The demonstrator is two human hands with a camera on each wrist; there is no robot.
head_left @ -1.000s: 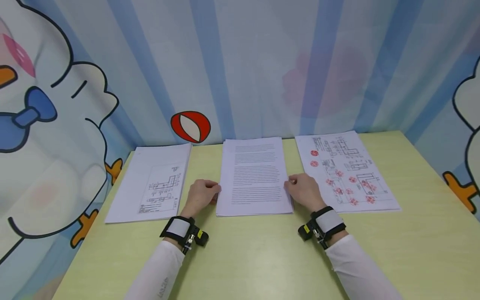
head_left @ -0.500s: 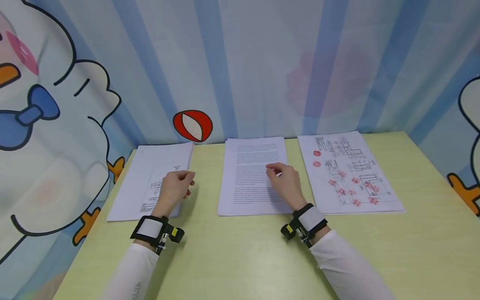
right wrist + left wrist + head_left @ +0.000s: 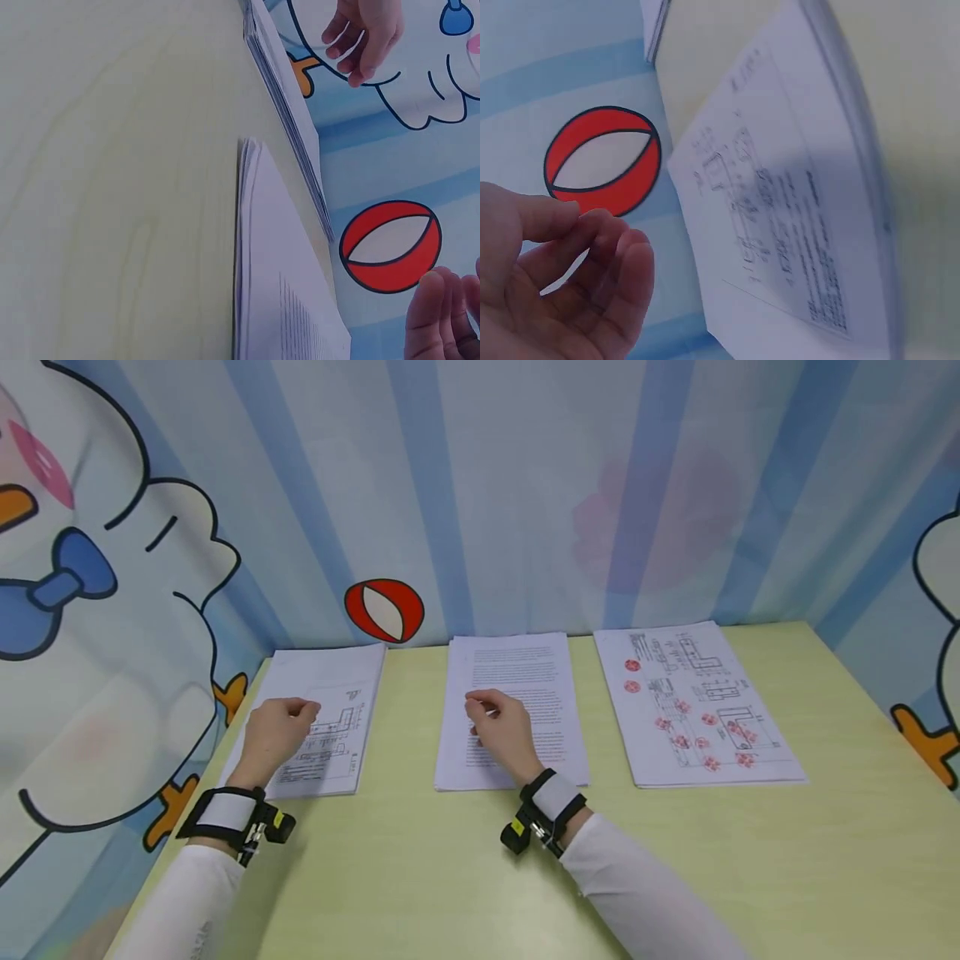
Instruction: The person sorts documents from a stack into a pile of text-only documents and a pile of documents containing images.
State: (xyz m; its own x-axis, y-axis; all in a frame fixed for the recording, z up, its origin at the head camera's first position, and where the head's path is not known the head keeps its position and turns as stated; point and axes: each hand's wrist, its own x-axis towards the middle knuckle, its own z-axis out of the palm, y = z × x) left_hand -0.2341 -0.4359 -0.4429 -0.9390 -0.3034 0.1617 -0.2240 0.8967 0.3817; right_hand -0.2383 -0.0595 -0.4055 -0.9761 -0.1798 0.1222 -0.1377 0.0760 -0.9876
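My left hand (image 3: 273,735) hovers above the left paper stack (image 3: 330,670), whose top sheet carries a technical drawing. In the left wrist view its fingers (image 3: 634,277) are loosely bent and nothing is between them. Over the middle paper stack (image 3: 517,664), printed with lines of text, hangs my right hand (image 3: 504,731), its fingers relaxed and holding no object. Only the right hand's fingertips (image 3: 431,300) show at the edge of the right wrist view. Each hand covers part of the sheet beneath it.
A third paper stack (image 3: 611,647), with drawings and red stamp marks, lies on the right of the pale yellow table (image 3: 420,877). Behind the table hangs a striped blue curtain (image 3: 517,527) with cartoon prints.
Both hands have let go of the middle stack's side edges, lifted and moved left. The left hand is now over the left stack, the right hand over the middle one.
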